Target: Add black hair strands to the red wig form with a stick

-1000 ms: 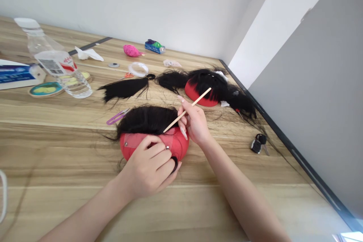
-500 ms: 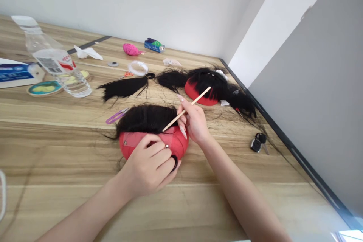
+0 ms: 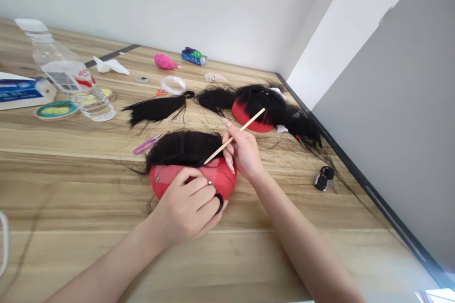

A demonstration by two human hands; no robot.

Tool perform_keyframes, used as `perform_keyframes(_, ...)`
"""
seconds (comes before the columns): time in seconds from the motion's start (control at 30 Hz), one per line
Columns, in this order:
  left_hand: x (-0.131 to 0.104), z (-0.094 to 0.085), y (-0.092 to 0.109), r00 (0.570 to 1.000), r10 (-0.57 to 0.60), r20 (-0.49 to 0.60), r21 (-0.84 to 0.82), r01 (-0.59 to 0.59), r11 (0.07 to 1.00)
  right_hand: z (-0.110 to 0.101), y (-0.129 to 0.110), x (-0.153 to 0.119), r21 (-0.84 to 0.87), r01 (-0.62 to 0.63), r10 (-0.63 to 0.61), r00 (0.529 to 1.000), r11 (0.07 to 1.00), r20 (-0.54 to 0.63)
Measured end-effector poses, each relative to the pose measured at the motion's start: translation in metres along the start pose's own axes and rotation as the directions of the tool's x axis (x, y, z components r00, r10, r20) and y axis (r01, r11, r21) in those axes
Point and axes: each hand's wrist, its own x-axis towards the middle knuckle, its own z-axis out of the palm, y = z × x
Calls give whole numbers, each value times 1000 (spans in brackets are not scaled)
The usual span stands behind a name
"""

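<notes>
A red dome-shaped form [image 3: 227, 175] lies on the wooden table, its far part covered with black hair [image 3: 185, 147]. My left hand [image 3: 194, 203] rests on the near side of the form, fingers bent; a black loop of hair shows around its fingers, and its fingertips are partly hidden. My right hand [image 3: 241, 149] is closed on a thin wooden stick [image 3: 249, 122], whose lower tip touches the edge where hair meets the red surface. Purple-handled scissors [image 3: 146, 145] lie just left of the hair.
Behind are a second red form [image 3: 245, 116] with black hair, a tied hair bundle [image 3: 156, 110], a clear tape roll [image 3: 173, 85] and pink yarn [image 3: 164, 61]. A water bottle [image 3: 71, 75] stands at left; keys [image 3: 322, 180] lie at right.
</notes>
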Motion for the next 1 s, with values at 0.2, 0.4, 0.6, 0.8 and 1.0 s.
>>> perform_keyframes(0.2,-1,1,0,1000,1,-4,-8,-1,1000,0,0,0,-30,17,-17,1000,999,-8)
perform_keyframes(0.4,-2,2,0,1000,-4,8,2,4,1000,0,1,0,-48,9,-9,1000,999,-13)
perform_keyframes(0.6,0,1,-1,1000,-10,14,13,9,1000,-1,2,0,-39,15,-15,1000,999,-7)
perform_keyframes(0.8,3,0,0,1000,-5,-8,27,5,1000,0,1,0,-51,-1,0,1000,999,-16)
perform_keyframes(1.0,2,0,0,1000,-10,-7,15,10,1000,0,0,0,-78,-8,6,999,997,-34)
